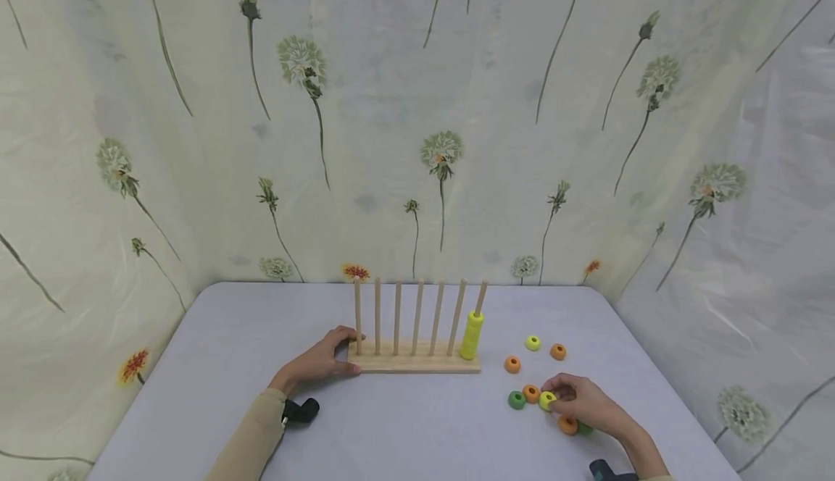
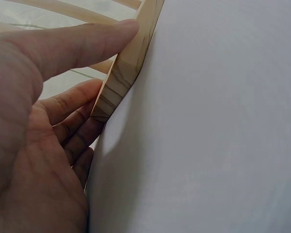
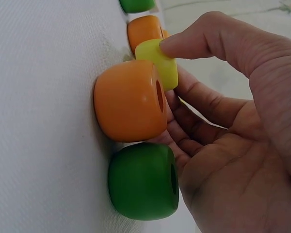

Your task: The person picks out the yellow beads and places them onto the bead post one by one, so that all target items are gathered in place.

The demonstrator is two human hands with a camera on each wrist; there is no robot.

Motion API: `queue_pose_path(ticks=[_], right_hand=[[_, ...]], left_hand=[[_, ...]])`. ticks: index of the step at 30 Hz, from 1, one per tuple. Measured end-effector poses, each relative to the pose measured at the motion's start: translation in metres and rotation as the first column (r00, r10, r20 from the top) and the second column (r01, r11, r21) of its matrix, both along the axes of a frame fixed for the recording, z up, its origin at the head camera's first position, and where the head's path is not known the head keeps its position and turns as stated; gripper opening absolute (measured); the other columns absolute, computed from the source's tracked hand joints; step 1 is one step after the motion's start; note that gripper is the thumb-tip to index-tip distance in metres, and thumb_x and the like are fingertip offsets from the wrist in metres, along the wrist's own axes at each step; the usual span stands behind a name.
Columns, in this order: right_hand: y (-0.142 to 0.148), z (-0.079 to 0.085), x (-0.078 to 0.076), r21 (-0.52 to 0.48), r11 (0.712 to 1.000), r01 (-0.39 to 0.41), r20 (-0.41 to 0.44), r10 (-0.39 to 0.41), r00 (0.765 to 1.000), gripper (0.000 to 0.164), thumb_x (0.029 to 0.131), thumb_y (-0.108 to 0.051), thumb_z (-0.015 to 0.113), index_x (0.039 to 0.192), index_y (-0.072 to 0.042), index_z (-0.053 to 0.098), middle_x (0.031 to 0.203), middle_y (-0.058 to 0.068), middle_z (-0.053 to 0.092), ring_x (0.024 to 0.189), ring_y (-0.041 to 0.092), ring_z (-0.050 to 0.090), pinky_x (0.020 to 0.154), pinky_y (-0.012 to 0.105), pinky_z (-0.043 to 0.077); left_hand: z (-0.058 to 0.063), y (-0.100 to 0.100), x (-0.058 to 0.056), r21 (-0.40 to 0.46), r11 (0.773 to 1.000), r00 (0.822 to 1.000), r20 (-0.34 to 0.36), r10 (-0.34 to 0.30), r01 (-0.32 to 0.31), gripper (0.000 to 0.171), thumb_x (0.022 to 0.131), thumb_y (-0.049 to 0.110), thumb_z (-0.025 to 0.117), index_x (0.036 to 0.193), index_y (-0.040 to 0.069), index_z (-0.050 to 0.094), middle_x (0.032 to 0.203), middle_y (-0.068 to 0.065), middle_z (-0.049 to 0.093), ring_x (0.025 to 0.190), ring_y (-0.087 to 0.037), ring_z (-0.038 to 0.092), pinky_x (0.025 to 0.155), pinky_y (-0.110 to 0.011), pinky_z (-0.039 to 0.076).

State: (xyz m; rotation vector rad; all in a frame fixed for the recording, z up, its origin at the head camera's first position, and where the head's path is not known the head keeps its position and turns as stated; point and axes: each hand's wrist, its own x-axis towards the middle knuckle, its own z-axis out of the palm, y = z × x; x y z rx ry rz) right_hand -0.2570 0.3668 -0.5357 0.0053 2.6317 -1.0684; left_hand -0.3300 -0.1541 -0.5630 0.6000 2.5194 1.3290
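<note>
A wooden peg rack (image 1: 417, 367) stands on the table, its several upright pegs in a row. Yellow beads (image 1: 471, 336) are stacked on the rightmost peg; the others are bare. My left hand (image 1: 322, 360) holds the rack's left end, thumb along the front edge and fingers behind, as the left wrist view shows. At the right, my right hand (image 1: 590, 403) pinches a yellow bead (image 3: 154, 60) between thumb and fingers, low among loose beads. Close beside that hand sit an orange bead (image 3: 126, 102) and a green bead (image 3: 140, 182), holes facing up.
Other loose beads lie right of the rack: a yellow one (image 1: 533, 343), orange ones (image 1: 512, 364) and a green one (image 1: 517, 399). The white table (image 1: 391, 437) ends at a flower-printed curtain (image 1: 365, 140) behind and at both sides.
</note>
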Motion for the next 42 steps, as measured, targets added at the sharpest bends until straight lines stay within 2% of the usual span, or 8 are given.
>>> queue_pose_path(ticks=[11, 21, 30, 42], right_hand=[[0.001, 0.004, 0.002, -0.021, 1.0, 0.002, -0.025, -0.003, 1.0, 0.034, 0.08, -0.016, 0.074, 0.108, -0.002, 0.062, 0.096, 0.004, 0.064, 0.084, 0.017, 0.056, 0.067, 0.028, 0.05], [0.0, 0.008, -0.001, -0.011, 0.999, 0.042, -0.045, -0.042, 0.998, 0.034, 0.081, -0.017, 0.074, 0.109, -0.002, 0.063, 0.096, 0.003, 0.064, 0.082, 0.017, 0.054, 0.064, 0.029, 0.049], [0.0, 0.011, -0.004, 0.016, 0.998, 0.058, -0.073, -0.057, 0.996, 0.032, 0.082, -0.014, 0.074, 0.11, -0.003, 0.063, 0.099, 0.003, 0.064, 0.085, 0.017, 0.055, 0.069, 0.028, 0.049], [-0.006, 0.023, -0.006, 0.024, 0.998, 0.056, -0.128, -0.052, 0.99, 0.034, 0.083, -0.019, 0.074, 0.111, -0.003, 0.064, 0.101, 0.005, 0.066, 0.086, 0.016, 0.056, 0.07, 0.027, 0.05]], left_hand=[[-0.001, 0.0, -0.002, -0.009, 1.0, 1.0, -0.006, 0.001, -0.001, 0.065, 0.077, 0.036, 0.081, 0.131, 0.015, 0.052, 0.141, -0.007, 0.043, 0.14, -0.032, 0.031, 0.116, -0.055, 0.022], [-0.001, 0.0, -0.002, -0.01, 1.0, 1.0, -0.013, -0.01, 0.009, 0.064, 0.078, 0.035, 0.08, 0.131, 0.015, 0.052, 0.14, -0.007, 0.043, 0.14, -0.031, 0.032, 0.116, -0.055, 0.023], [0.0, -0.001, 0.0, -0.005, 1.0, 0.999, -0.024, -0.024, 0.024, 0.063, 0.078, 0.034, 0.08, 0.131, 0.015, 0.053, 0.14, -0.008, 0.043, 0.139, -0.033, 0.031, 0.115, -0.057, 0.023], [0.0, -0.001, -0.001, -0.008, 1.0, 1.0, -0.018, -0.016, 0.016, 0.062, 0.078, 0.035, 0.08, 0.13, 0.016, 0.052, 0.142, -0.008, 0.043, 0.14, -0.033, 0.03, 0.115, -0.057, 0.022]])
